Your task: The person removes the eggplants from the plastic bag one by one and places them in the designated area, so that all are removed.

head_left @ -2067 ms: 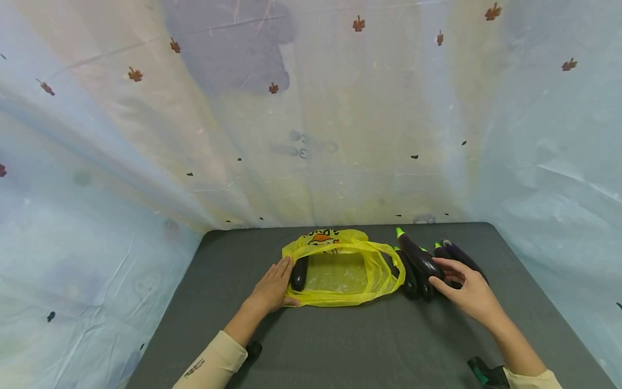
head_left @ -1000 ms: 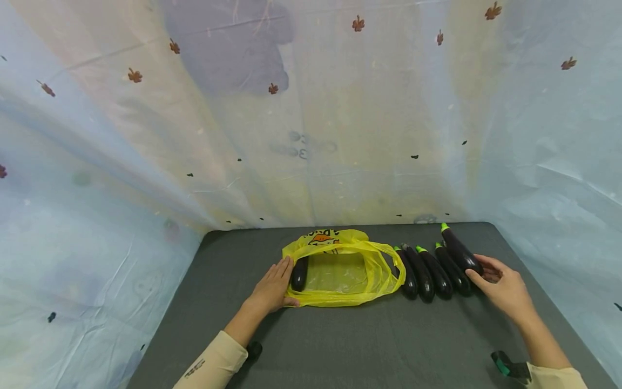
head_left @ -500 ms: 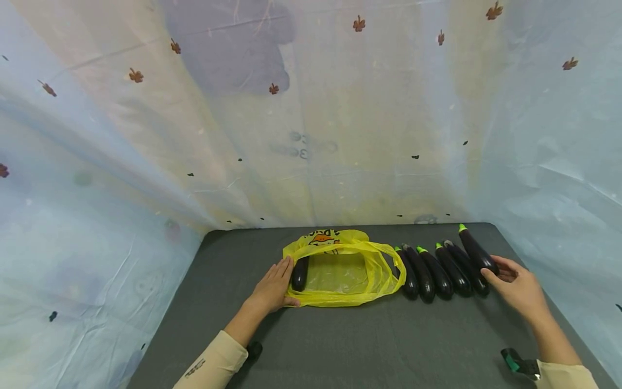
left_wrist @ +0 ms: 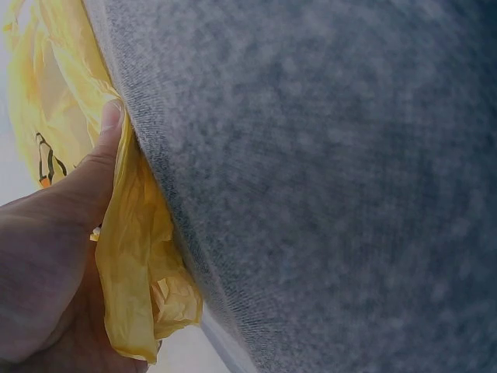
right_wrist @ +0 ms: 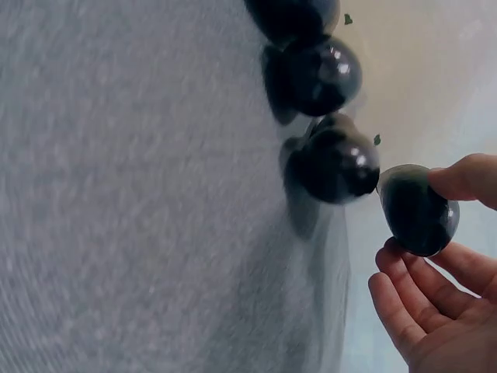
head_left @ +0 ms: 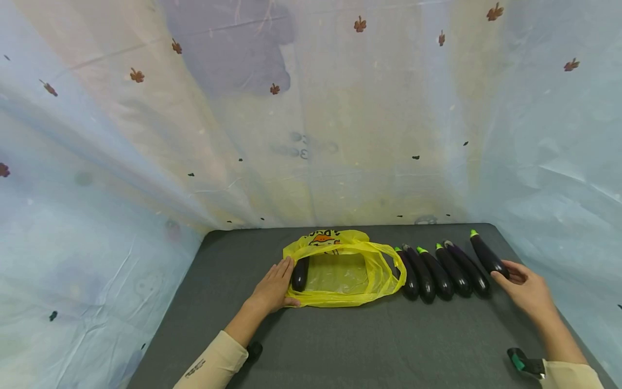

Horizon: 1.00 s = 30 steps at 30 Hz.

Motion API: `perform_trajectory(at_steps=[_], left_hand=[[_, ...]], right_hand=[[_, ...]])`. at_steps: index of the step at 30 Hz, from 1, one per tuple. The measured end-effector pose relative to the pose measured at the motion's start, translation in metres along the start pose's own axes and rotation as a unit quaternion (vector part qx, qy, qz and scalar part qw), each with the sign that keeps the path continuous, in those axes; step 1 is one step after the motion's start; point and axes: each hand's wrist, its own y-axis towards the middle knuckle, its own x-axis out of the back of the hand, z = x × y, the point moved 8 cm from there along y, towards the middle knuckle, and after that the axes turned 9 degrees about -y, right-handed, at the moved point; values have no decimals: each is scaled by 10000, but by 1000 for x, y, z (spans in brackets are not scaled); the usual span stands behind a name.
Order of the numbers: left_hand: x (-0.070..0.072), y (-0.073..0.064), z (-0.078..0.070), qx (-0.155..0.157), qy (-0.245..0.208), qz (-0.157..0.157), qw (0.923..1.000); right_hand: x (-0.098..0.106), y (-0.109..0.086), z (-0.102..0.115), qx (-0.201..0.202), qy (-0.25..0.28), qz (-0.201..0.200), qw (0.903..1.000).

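Note:
In the head view a yellow plastic bag (head_left: 340,296) lies with its mouth open toward me. One eggplant (head_left: 299,274) is inside, along its left side. My left hand (head_left: 272,286) holds the bag's left edge; the left wrist view has the thumb (left_wrist: 99,159) against the yellow film. Off to the right, my right hand (head_left: 527,289) grips the thick end of another eggplant (head_left: 488,256) between thumb and fingers. Its green-tipped end points away from me. In the right wrist view this eggplant (right_wrist: 419,214) appears raised off the table, beside the row's last one.
Several eggplants (head_left: 439,274) lie side by side in a slanted row right of the bag. The leftmost is partly behind the bag's handle. The dark grey table (head_left: 369,346) ends at a hanging plastic sheet (head_left: 340,178) behind and at both sides.
My right hand has carried its eggplant rightward, from above the row to beyond its right end. The row's eggplants have come into full view. My left hand and the bag have stayed put.

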Motion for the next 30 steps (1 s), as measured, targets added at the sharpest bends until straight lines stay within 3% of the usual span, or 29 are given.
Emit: perform_trajectory(at_steps=[12,30], left_hand=[[-2,1,2,5,34,13,10000],[-6,3,5,-11,75,12,10000]], right_hand=[[-7,3,-24,-13,-222,41,9997],[-15,3,-32,-226,-293,471,9982]])
